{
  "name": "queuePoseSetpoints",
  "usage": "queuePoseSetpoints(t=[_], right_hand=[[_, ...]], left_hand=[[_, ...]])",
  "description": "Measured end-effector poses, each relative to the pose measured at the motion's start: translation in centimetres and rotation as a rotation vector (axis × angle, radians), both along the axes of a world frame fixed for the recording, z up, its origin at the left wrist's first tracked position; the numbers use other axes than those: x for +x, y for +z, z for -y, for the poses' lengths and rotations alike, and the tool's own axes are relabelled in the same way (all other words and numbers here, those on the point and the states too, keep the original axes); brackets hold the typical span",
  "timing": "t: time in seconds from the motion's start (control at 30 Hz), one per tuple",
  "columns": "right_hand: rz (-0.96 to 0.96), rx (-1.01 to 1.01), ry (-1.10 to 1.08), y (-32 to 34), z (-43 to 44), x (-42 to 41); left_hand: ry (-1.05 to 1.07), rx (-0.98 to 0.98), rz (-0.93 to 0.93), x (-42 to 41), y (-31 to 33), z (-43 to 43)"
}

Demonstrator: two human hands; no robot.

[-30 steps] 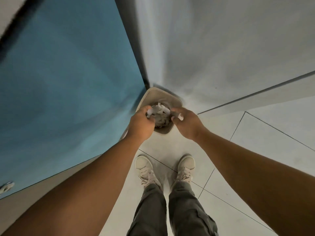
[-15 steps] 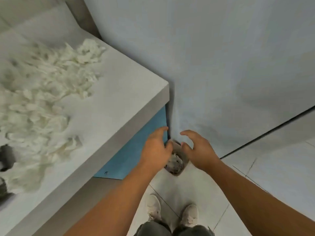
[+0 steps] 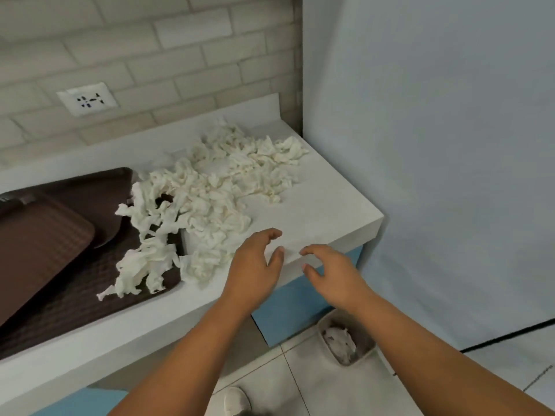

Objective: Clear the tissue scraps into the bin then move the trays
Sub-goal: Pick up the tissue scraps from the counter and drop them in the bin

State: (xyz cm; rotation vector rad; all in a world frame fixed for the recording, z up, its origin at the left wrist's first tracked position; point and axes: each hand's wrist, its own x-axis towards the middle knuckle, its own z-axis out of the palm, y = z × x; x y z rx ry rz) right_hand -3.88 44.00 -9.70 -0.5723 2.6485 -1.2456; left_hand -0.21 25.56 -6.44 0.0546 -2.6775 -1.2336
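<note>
Tissue scraps [image 3: 210, 199] lie just beyond the left hand [image 3: 255, 265] and right hand [image 3: 333, 274], both empty with fingers loosely spread above the counter [image 3: 315, 211] edge; the pile spills onto brown trays [image 3: 75, 295], and the bin [image 3: 360, 361] stands below right.

Crumpled, soft white paper in the tissue scraps [image 3: 210, 199]; waffle-textured, matt brown plastic on the trays [image 3: 75, 301]. Smooth, matt, pale stone-like finish on the counter [image 3: 315, 211], smooth beige plastic on the bin [image 3: 367, 337].
</note>
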Motion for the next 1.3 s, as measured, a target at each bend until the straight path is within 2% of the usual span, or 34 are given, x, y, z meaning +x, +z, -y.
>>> queuePoseSetpoints(t=[0.13, 0.3, 0.57, 0.63, 0.77, 0.9, 1.07, 1.23, 1.3], right_hand=[[-0.052, 0.073, 0.113, -0.1, 5.9, -0.9], [-0.08, 0.221, 0.114, -0.9, 12.0, -1.6], [-0.238, 0.503, 0.06, -1.7, 16.2, -3.7], [-0.268, 0.464, 0.023, -1.8, 16.7, -4.4], [-0.281, 0.244, -0.126, -1.0, 16.8, -5.4], [-0.242, 0.009, -0.344, 1.6, 16.2, -6.0], [-0.101, -0.135, -0.439, 3.1, 15.6, -6.7], [0.028, -0.264, -0.533, 3.5, 14.6, -7.1], [0.06, -0.232, -0.546, 3.6, 14.3, -6.7]], left_hand=[[0.091, -0.069, 0.016, 1.0, 0.6, 6.4], [0.122, -0.18, 0.073, 1.5, 0.7, 13.1], [-0.098, -0.301, 0.113, 0.1, -1.0, 17.8], [-0.13, -0.299, 0.107, -0.4, -1.5, 18.3], [-0.165, -0.275, 0.072, -1.4, -2.3, 19.1], [-0.207, -0.233, 0.034, -2.9, -2.1, 19.4], [-0.214, -0.216, 0.005, -4.1, -1.7, 18.6], [-0.313, -0.319, 0.151, -5.6, -1.7, 17.7], [-0.373, -0.401, 0.233, -5.8, -1.9, 17.5]])
